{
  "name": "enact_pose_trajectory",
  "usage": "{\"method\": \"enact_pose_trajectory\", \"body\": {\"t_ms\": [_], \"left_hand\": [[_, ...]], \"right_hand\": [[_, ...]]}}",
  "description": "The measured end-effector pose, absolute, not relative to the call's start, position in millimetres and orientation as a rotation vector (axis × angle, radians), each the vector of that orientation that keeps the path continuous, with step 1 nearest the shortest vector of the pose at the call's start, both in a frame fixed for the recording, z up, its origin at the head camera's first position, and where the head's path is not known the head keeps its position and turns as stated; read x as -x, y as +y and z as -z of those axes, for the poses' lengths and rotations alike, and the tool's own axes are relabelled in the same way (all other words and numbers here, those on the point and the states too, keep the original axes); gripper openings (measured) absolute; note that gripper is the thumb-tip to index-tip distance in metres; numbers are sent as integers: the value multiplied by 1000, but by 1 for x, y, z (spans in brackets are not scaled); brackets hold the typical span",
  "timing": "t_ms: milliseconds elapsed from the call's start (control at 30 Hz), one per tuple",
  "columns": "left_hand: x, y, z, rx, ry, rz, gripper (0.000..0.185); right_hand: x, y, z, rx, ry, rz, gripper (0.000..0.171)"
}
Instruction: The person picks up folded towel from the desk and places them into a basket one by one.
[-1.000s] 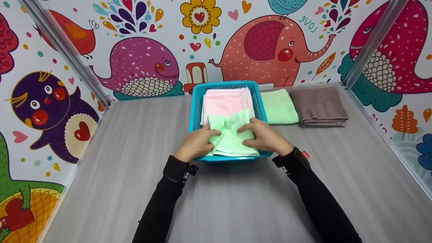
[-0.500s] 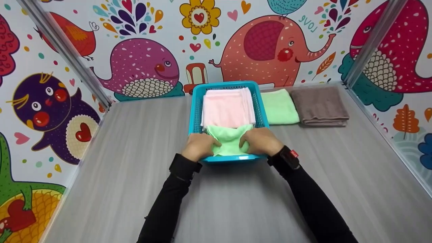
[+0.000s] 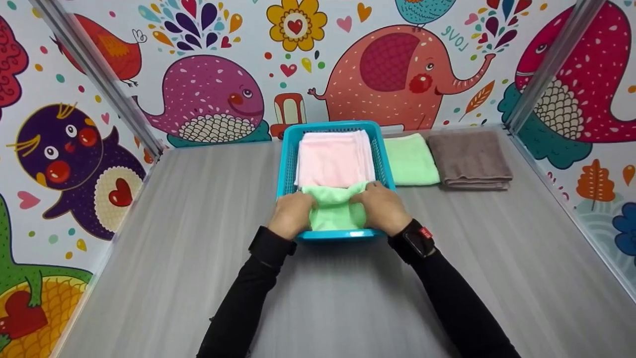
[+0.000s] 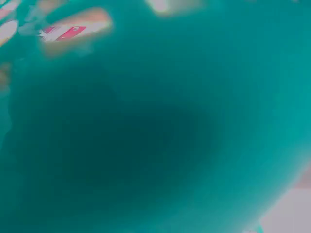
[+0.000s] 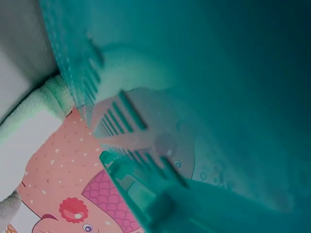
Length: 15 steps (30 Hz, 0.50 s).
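Both hands in teal basket [image 3: 286, 164], frame center. Left hand [image 3: 292, 214] and right hand [image 3: 381, 209] press green towel [image 3: 335, 211] into basket's near end, fingers curled over its bunched sides. Pink towel [image 3: 334, 159] fills far end. Second green towel [image 3: 410, 159] and brown towel [image 3: 469, 159] on counter [image 3: 198, 238], right of basket.

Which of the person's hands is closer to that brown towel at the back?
The right hand. It grips the green towel in the basket, nearer the brown towel; the left hand lies farther away.
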<state>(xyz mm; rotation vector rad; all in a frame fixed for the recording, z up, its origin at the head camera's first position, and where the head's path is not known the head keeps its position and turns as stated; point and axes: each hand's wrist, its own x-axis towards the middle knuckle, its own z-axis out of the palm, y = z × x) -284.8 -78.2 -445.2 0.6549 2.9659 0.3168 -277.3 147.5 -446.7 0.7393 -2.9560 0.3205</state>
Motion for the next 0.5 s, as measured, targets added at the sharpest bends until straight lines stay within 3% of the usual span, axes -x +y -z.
{"method": "enact_pose_trajectory", "body": {"t_ms": [167, 400, 500], "left_hand": [[290, -85, 448, -898, 2797, -511, 43], [291, -82, 448, -790, 2787, -232, 57], [290, -82, 448, -770, 2800, -172, 58]], "right_hand": [[284, 145, 451, -786, -2850, -283, 38], [285, 150, 451, -949, -2932, -261, 10], [285, 148, 451, -972, -2970, -186, 15]]}}
